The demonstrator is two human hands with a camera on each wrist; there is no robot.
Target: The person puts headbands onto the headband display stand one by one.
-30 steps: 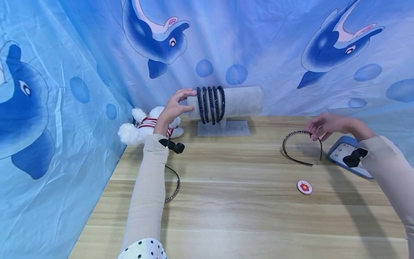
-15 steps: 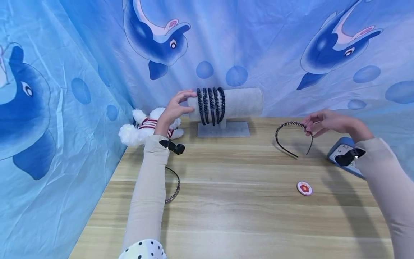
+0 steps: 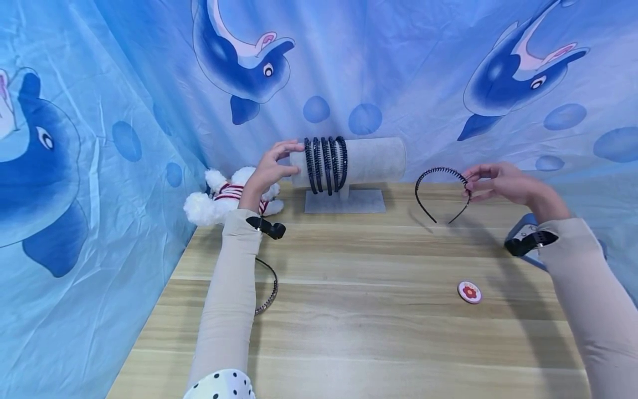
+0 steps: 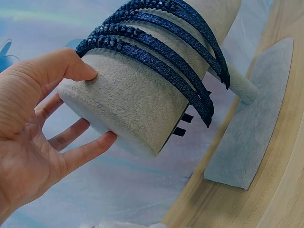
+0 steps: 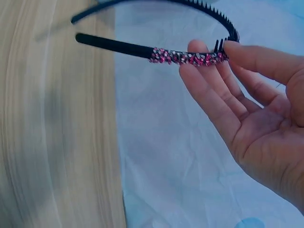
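Observation:
My left hand grips the left end of a grey padded roll on a stand, thumb on one side and fingers on the other. Several dark, beaded headbands hang over the roll near that hand. In my right hand a black toothed headband is pinched by one side, held in the air right of the stand with its two ends down. Pink and clear stones cover part of this headband in the right wrist view. Another headband lies on the table, partly hidden by my left forearm.
A white plush toy in red stripes lies behind my left wrist. A round flower badge lies on the table at right. Under my right wrist is a blue clock, partly covered. Blue dolphin-print cloth hangs behind.
My right hand has raised the headband and carried it left and away from me, turning it more upright. My left hand stays on the roll.

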